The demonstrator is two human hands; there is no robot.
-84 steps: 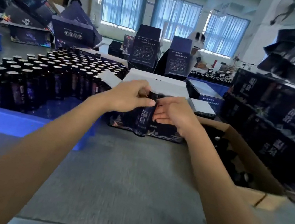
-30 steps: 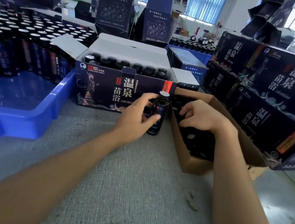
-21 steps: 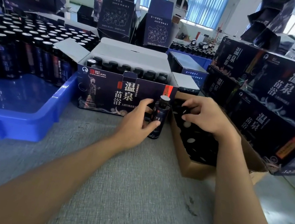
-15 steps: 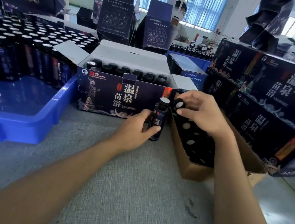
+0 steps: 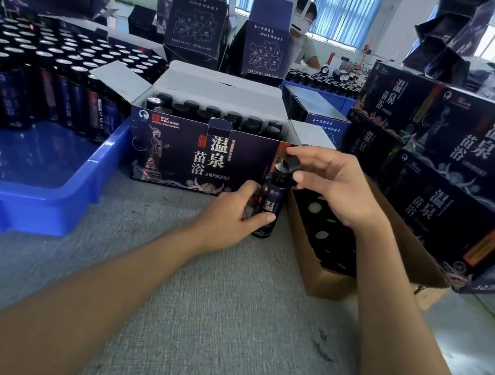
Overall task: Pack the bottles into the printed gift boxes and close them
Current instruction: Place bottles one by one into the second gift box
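Bottle point(image 5: 269, 204) stands upright on the grey table point(image 5: 217, 314), just in front of the open printed gift box point(image 5: 196, 152), which holds rows of capped bottles. The left hand point(image 5: 227, 217) curls around its lower body. The right hand point(image 5: 336, 183) pinches a black cap point(image 5: 292, 163), tilted, right above the bottle's neck. A cardboard carton point(image 5: 332, 281) sits just to the right, a blue tray point(image 5: 22, 197) to the left.

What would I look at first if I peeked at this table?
Right in the middle, the left hand grips a dark bottle standing on the grey table, while the right hand pinches a small black cap at its top. Just behind stands the open printed gift box with a row of bottles inside. To the left, a blue tray is packed with lots more.
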